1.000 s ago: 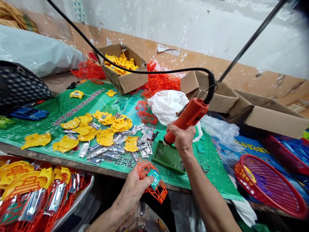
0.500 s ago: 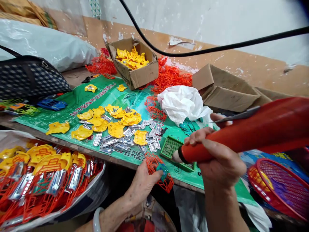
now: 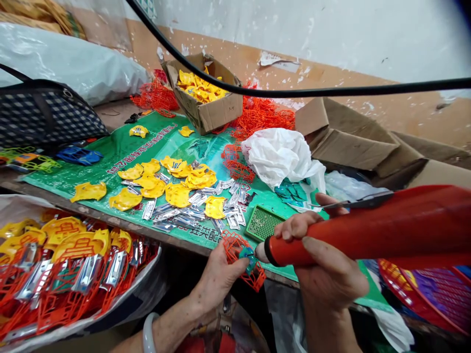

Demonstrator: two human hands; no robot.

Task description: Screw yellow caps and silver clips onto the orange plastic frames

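At lower left I have a sack [image 3: 149, 289] heaped with orange, yellow and silver parts. Left of centre, yellow pieces [image 3: 177, 195] and metal strips [image 3: 186, 216] lie loose on the green sheet [image 3: 162, 131]; a brushing forearm could knock the nearest strips off the edge.

At lower centre my left hand [image 3: 222, 272] grips an orange frame [image 3: 259, 281], thumb beside the teal piece [image 3: 246, 253] on it. Only that hand seems to support it, so I judge it could twist under pressure.

Just right, the driver's pale tip meets or nearly meets the teal piece; I can't tell which. If it skids, my thumb is close. The green tray [image 3: 251, 220] sits behind, near enough to be bumped. At right, my right hand [image 3: 327, 262] is wrapped around the red driver [image 3: 390, 233]; a snag on the black cable [image 3: 368, 90] overhead could pull its aim off.
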